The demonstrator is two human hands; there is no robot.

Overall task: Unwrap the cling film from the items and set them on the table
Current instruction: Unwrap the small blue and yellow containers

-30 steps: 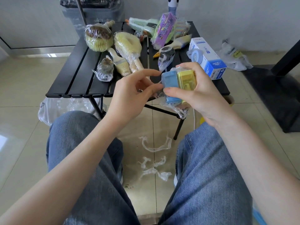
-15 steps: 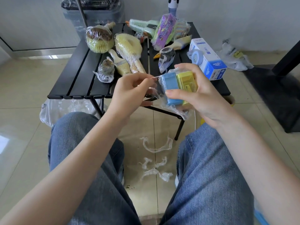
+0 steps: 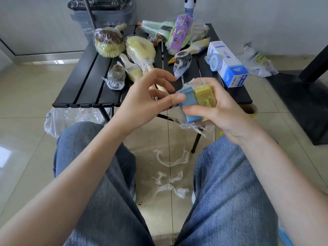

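the right hand holds the wrapped pair of blocks, one blue and one yellow, side by side, in front of the near edge of the counter and above the gap between the knees; its grip is clamped on the pair, thumb across the lower front face, fingers curled over the top. the left hand is beside the blue block, its thumb tip against that block's left face; the other fingers are spread and loosely arched above it, holding nothing that can be made out. loose cling film hangs crumpled below the blocks, while a tighter layer covers their faces. the counter's near edge lies just behind both hands; its front left slats are bare. further back lie wrapped items, among them a round brush, a paintbrush and a purple packet, with a blue and white box at the right edge. twisted film strips lie on the floor between the legs.
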